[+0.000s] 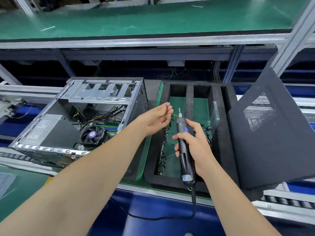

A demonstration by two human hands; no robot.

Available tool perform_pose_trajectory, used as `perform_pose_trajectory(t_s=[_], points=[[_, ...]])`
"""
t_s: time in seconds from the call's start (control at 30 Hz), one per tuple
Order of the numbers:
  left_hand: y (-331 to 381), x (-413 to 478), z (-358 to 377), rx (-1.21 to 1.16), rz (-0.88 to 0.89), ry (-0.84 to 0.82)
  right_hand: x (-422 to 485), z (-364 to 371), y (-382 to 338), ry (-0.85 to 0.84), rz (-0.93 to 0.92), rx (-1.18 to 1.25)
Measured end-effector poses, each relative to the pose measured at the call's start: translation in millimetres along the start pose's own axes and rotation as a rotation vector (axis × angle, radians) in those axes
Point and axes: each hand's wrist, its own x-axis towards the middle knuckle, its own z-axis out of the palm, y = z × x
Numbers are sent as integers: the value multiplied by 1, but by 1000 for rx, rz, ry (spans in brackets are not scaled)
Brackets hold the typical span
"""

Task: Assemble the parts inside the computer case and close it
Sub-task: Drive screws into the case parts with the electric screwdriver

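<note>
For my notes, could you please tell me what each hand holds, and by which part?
The right hand grips the electric screwdriver around its middle. The left hand may pinch something tiny at its fingertips; too small to tell.

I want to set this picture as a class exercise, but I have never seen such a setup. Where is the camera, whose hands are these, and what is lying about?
There is no machine here. A person works with bare hands, and the one camera sits on their head, looking forward and down. The left hand pinches a small dark part, too small to name. The right hand grips an electric screwdriver. At left an open computer case lies on its side, its fan showing. In the middle is a black foam tray holding loose screws. A dark side panel leans at right.
</note>
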Motion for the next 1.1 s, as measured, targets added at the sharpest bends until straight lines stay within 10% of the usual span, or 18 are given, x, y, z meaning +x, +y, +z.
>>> perform_pose_trajectory(t_s=[0.53,0.77,1.1], points=[[-38,7,-24,920,269,300,3,-31,18,25,74,-53],[-45,4,-40,1686,429,124,14,-38,17,33,76,-109],[-105,32,-36,2906,71,-47,25,-38,20,1,109,-134]])
